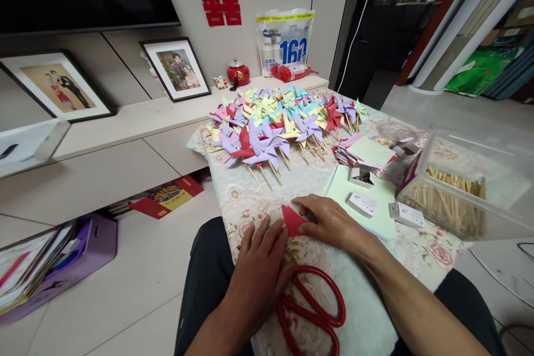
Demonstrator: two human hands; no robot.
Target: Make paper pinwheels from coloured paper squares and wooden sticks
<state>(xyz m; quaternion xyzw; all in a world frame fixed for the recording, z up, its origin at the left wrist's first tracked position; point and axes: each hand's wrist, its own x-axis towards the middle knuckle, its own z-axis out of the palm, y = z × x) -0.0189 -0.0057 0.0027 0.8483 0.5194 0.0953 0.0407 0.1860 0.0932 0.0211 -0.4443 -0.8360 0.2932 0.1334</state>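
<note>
A small folded piece of red paper (292,221) lies on the floral tablecloth between my two hands. My left hand (262,258) rests flat with its fingers stretched out, touching the paper's left edge. The paper's right side is gripped by my right hand (327,219), thumb on the near edge and fingers curled at the far one. Red-handled scissors (319,317) lie just below, close to my left thumb; their blades are hidden by my left hand. Farther back stand many finished paper pinwheels (267,144) on thin wooden sticks.
To the right are a stack of coloured paper squares (371,150), pale green sheets (386,194), an open box of small fasteners (362,177) and small white boxes (362,203). A clear plastic bin (500,217) holds wooden sticks (450,194). Behind runs a low cabinet (125,133).
</note>
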